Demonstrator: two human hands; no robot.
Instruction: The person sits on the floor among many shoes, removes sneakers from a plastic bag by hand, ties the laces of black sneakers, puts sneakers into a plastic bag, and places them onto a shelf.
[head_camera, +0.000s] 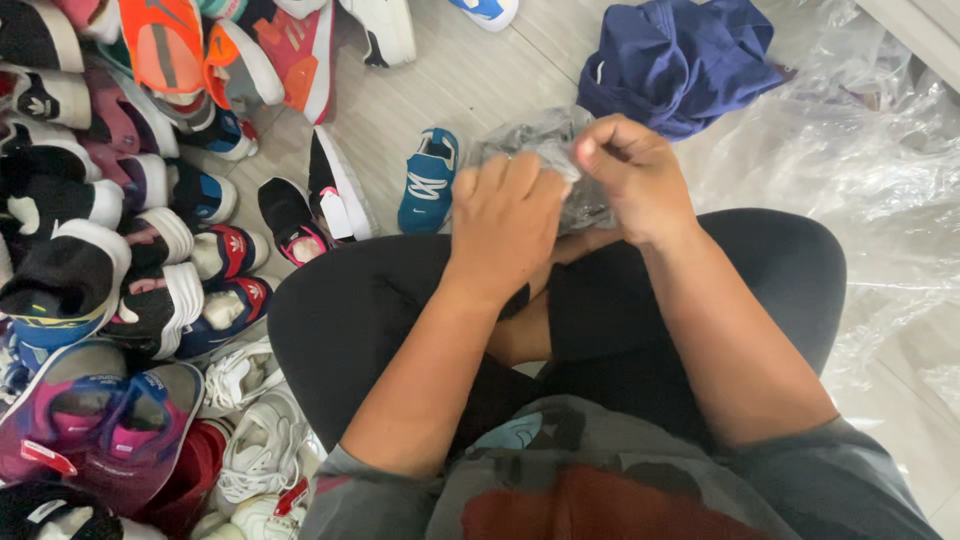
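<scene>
A person sits cross-legged on a pale floor (470, 90), seen from above, wearing a grey shirt (620, 480) at the bottom of the frame and black leggings (340, 320) across the middle. Both forearms reach forward over the knees. The left hand (505, 215) and the right hand (635, 175) meet just above the centre of the frame, fingers curled and pinching a crumpled clear plastic bag (545, 145) between them. The bag is bunched up in the grip, held over the shins, and what it contains cannot be made out.

Just beyond the left knee a small blue shoe (428, 180) lies on the floor, with a black shoe (338, 190) and a black and pink shoe (290, 220) beside it. Along the whole left side of the frame a large heap of small shoes (120, 250) spreads out, in black, white, pink, orange and navy. White shoes (255, 440) lie at the lower left, near the person's hip.

In the upper right, past the hands, a dark blue garment (675, 60) lies crumpled. To the right of it, sheets of clear plastic wrapping (860, 170) cover the floor along the right edge.
</scene>
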